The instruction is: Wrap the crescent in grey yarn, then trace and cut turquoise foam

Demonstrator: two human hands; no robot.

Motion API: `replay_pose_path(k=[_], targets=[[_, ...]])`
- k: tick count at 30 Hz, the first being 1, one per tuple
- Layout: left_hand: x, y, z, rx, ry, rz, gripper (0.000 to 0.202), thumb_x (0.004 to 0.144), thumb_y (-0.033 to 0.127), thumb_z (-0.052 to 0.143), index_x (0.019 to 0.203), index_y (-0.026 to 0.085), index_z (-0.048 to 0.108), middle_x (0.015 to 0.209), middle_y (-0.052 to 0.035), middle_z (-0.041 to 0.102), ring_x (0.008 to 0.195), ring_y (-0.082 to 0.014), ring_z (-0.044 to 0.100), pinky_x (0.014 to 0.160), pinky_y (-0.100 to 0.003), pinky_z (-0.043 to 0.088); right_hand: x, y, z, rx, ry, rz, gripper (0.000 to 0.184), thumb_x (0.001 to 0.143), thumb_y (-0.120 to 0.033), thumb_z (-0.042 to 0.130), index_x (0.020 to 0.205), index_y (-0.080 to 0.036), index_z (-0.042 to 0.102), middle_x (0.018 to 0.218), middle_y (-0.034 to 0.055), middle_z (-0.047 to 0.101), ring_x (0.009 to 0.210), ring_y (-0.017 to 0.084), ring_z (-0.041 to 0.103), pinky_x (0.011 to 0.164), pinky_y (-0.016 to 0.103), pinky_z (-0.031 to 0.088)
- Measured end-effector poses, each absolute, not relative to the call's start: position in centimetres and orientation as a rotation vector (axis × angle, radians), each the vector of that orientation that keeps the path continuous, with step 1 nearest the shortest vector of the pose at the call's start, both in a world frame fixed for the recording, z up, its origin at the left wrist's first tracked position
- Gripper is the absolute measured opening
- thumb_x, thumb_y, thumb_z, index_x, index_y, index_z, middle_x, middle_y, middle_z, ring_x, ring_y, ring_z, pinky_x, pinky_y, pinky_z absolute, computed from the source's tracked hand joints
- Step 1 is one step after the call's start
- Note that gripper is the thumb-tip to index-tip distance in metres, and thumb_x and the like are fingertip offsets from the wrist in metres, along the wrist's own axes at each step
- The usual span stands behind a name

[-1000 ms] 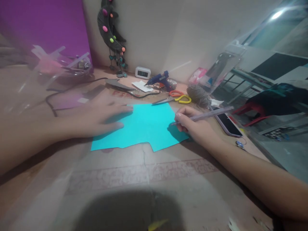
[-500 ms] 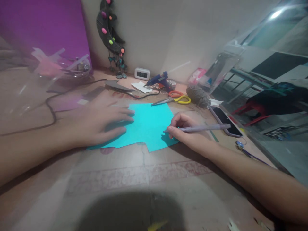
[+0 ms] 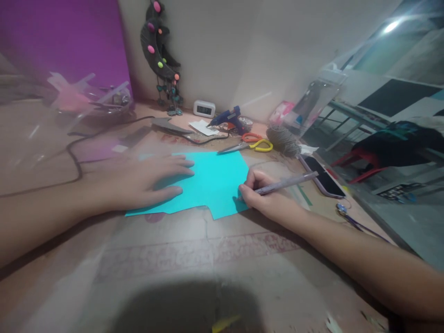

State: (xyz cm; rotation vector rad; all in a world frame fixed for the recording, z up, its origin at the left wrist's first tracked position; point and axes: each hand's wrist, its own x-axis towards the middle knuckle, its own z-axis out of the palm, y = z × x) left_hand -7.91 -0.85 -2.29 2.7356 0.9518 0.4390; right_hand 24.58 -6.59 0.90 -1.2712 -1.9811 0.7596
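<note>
A turquoise sheet of paper (image 3: 215, 178) with a notched front edge lies flat on the table. My left hand (image 3: 156, 180) rests across its left part, palm down, fingers spread and straight. On the right part of the sheet, my right hand (image 3: 258, 189) pinches a pen (image 3: 284, 183) between thumb and fingers. The pen slants up to the right, and its tip points down at the paper near the front right edge. Scissors (image 3: 258, 144) with orange and yellow handles lie at the sheet's back edge, their blades just over or against it.
Behind the sheet are a blue glue gun (image 3: 227, 119), a white digital clock (image 3: 204, 108) and grey yarn (image 3: 283, 138). A phone (image 3: 322, 175) lies to the right, with a clear bottle (image 3: 308, 104) beyond. A dark cable (image 3: 74, 162) curves at the left, near a plastic bowl (image 3: 100, 108).
My right hand has shifted slightly down and left on the paper, and the pen now tilts more steeply. The left hand stays in place. The view has moved a little.
</note>
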Motion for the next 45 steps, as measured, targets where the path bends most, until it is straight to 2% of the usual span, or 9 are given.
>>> replay_pose_path(k=[4, 12, 20, 27, 33, 45], targets=[[-7.9, -0.82, -2.36, 2.712, 0.946, 0.454, 0.054, 0.098, 0.058, 0.055, 0.143, 0.029, 0.062, 0.159, -0.0048, 0.051, 0.149, -0.0331, 0.044, 0.123, -0.052, 0.037, 24.55, -6.32, 0.89, -1.289, -1.993, 0.7, 0.023, 0.084, -0.033, 0.056, 0.068, -0.026, 0.041, 0.059, -0.0067, 0.042, 0.053, 0.011, 0.038, 0.051, 0.027, 0.03], [-7.92, -0.77, -2.4, 2.742, 0.943, 0.44, 0.053, 0.099, 0.056, 0.055, 0.143, 0.028, 0.061, 0.16, -0.0053, 0.05, 0.149, -0.032, 0.044, 0.123, -0.051, 0.038, 24.88, -6.16, 0.3, -1.283, -2.002, 0.8, 0.027, 0.085, -0.039, 0.059, 0.071, -0.025, 0.041, 0.057, -0.0074, 0.041, 0.052, 0.011, 0.038, 0.049, 0.026, 0.028], [-7.95, -0.76, -2.35, 2.743, 0.943, 0.439, 0.053, 0.098, 0.055, 0.055, 0.143, 0.028, 0.061, 0.16, -0.0055, 0.051, 0.149, -0.0319, 0.044, 0.123, -0.051, 0.037, 24.56, -6.19, 0.69, -1.288, -2.006, 0.711, 0.024, 0.084, -0.034, 0.056, 0.068, -0.025, 0.041, 0.06, -0.0066, 0.042, 0.054, 0.011, 0.038, 0.052, 0.027, 0.03], [-7.63, -0.95, -2.04, 2.703, 0.961, 0.443, 0.053, 0.097, 0.058, 0.055, 0.14, 0.029, 0.064, 0.157, -0.0057, 0.054, 0.148, -0.0337, 0.045, 0.122, -0.053, 0.038, 24.36, -6.31, 0.91, -1.329, -2.038, 0.711, 0.024, 0.083, -0.033, 0.056, 0.069, -0.026, 0.039, 0.059, -0.0066, 0.039, 0.055, 0.012, 0.036, 0.053, 0.027, 0.027], [-7.64, -0.95, -2.05, 2.737, 0.972, 0.407, 0.053, 0.099, 0.056, 0.052, 0.143, 0.028, 0.061, 0.16, -0.0067, 0.051, 0.15, -0.0316, 0.044, 0.122, -0.052, 0.037, 24.23, -6.3, 0.95, -1.307, -2.054, 0.691, 0.023, 0.083, -0.034, 0.055, 0.068, -0.026, 0.038, 0.059, -0.007, 0.037, 0.054, 0.011, 0.036, 0.052, 0.027, 0.027], [-7.49, -0.92, -2.05, 2.729, 0.971, 0.419, 0.053, 0.099, 0.056, 0.051, 0.141, 0.025, 0.063, 0.157, -0.008, 0.053, 0.149, -0.0322, 0.045, 0.122, -0.05, 0.037, 24.23, -6.3, 0.88, -1.354, -2.056, 0.748, 0.031, 0.085, -0.043, 0.06, 0.069, -0.025, 0.041, 0.057, -0.0063, 0.044, 0.054, 0.012, 0.038, 0.052, 0.027, 0.029]])
